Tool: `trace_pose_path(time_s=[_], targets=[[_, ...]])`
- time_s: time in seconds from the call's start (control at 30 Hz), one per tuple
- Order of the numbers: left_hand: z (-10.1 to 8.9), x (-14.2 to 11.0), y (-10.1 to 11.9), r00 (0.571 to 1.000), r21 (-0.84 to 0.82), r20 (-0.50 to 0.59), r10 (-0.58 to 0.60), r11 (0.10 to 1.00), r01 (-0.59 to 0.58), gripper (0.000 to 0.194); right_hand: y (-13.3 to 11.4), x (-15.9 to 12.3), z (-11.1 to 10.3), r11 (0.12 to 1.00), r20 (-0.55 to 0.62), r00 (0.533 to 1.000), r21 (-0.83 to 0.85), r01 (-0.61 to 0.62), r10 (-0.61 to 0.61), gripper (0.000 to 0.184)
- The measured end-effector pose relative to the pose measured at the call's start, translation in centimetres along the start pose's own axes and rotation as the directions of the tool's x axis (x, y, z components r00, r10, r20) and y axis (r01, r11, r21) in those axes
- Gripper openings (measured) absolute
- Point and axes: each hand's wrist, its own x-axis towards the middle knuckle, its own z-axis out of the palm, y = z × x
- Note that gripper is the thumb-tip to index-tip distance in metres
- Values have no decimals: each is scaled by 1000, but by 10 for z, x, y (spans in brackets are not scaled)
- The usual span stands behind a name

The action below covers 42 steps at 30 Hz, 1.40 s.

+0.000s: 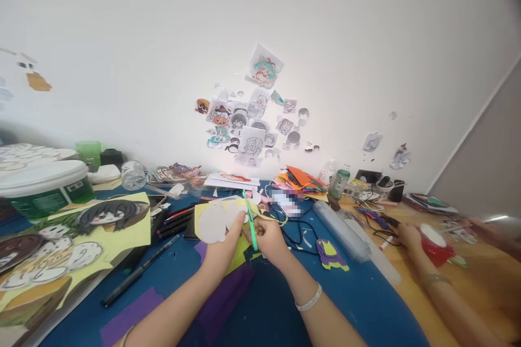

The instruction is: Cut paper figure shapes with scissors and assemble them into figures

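Note:
My left hand (pixel 234 232) is closed on a yellow sheet (pixel 199 212) that has a white round-edged paper cutout (pixel 212 223) on it. In my right hand (pixel 266 236) is a pair of green scissors (pixel 253 227), its blades pointing away from me at the sheet's right side. A thin yellow strip (pixel 277 220) curls out beyond my right hand. Below my hands, purple sheets (pixel 228 298) lie on the blue table cover (pixel 280 303). To the right rests a purple and yellow cut shape (pixel 330 255).
Paper drawings (pixel 61 260) and a white-lidded tub (pixel 44 179) stand left, near a black pen (pixel 138 272). Orange paper (pixel 301 178), a green bottle (pixel 340 181) and a clear plastic roll (pixel 342 232) are to the right. Another person's hand (pixel 410 238) holds something red (pixel 437 252).

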Motion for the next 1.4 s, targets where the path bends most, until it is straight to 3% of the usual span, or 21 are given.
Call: trace_pose_path(time_s=[0.1,0.2,0.3,0.6,0.83,1.1,1.4], targets=[[-2,3,3,999,30,-54,9,1000,-7,35,-6,-1,-3,994,89,995,102,-51,42,30],[-5,6,3,1000,11,23,0,1000,0,34,-11,-3,-10,966,237,971,238,-101,43,27],[-7,10,-1,994,22,112,-13,1000,11,31,-12,-3,-16,956,294,956,279,-86,0,29],[-11,16,-3,978,77,207,39,995,-56,35,-11,-3,-14,934,312,948,355,-50,-68,39],[-20,23,2,910,-10,408,70,997,-72,36,-12,-3,-17,941,320,944,337,-28,-87,51],[-22,29,0,899,-128,437,42,992,16,31,-3,-1,-18,957,303,949,292,-5,-87,51],[-30,29,4,870,-73,480,111,994,-86,29,2,0,-15,970,311,949,241,-33,-45,50]])
